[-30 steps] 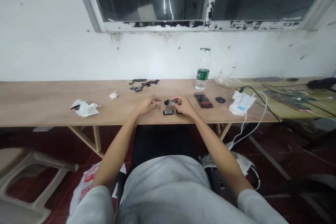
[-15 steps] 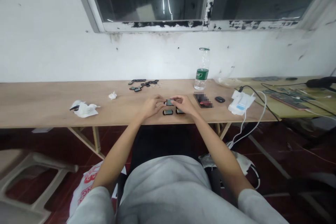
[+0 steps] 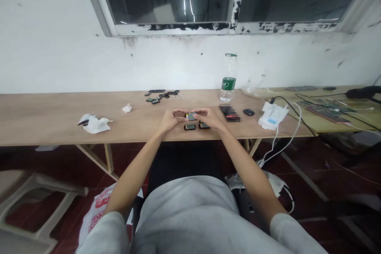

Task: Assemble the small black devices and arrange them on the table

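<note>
Between my two hands is a small black-edged module with a grey-green screen [image 3: 191,116], a yellow spot showing at its left end. My left hand [image 3: 174,119] grips its left side between thumb and fingers. From the other side my right hand [image 3: 209,118] pinches the right end, thumb on the screen face. Just below, a similar black module [image 3: 189,127] lies flat on the table. Another like module [image 3: 204,126] is beside it, partly hidden under my right hand.
On the wooden table [image 3: 143,127], several black modules [image 3: 162,96] lie at the back with small white bits. Crumpled tissues [image 3: 97,124] are at left. A water bottle [image 3: 228,83], a phone [image 3: 229,113], a black case [image 3: 249,112] and a white power strip [image 3: 272,116] with cables stand rightward.
The module between my hands has been lifted and tilted slightly. My left fingers have closed in on its left side.
</note>
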A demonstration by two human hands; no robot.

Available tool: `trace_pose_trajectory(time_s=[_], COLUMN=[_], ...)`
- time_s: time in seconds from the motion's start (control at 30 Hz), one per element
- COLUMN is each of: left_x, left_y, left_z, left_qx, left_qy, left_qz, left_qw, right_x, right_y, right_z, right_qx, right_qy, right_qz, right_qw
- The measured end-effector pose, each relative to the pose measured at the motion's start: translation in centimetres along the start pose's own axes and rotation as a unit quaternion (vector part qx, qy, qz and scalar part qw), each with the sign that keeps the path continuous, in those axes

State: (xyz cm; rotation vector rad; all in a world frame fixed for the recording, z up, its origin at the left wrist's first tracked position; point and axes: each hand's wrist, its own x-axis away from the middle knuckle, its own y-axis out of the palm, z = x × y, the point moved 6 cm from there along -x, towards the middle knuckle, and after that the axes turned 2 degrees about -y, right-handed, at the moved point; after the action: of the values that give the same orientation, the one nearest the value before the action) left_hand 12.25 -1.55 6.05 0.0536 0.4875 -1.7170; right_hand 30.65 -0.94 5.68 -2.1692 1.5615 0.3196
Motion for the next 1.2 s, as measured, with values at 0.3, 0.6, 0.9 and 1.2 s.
trace_pose_trajectory(time_s=[0.3, 0.6, 0.9, 1.2], left_x=[0.1, -1.3, -1.7, -1.5], left_y=[0.9, 1.2, 1.4, 2.1], left_z=[1.2, -2.9, -4.2, -4.7], left_qx=[-0.16, -0.296, -0.279, -0.295], left_qy=[0.147, 0.12, 0.118, 0.12], left_qz=[-0.006, -0.002, -0.038, -0.04], left_qw=[0.976, 0.948, 0.952, 0.947], right_x=[-0.5, -0.7, 0.1, 0.7], right_y=[0.3, -1.0, 0.3, 1.2], right_z=[1.3, 2.1, -1.6, -3.0], right_qx=[-0.003, 0.143, 0.101, 0.128], right_qy=[-0.015, 0.008, -0.06, -0.074], right_qz=[0.026, 0.112, 0.113, 0.111], right_qw=[1.0, 0.983, 0.987, 0.983])
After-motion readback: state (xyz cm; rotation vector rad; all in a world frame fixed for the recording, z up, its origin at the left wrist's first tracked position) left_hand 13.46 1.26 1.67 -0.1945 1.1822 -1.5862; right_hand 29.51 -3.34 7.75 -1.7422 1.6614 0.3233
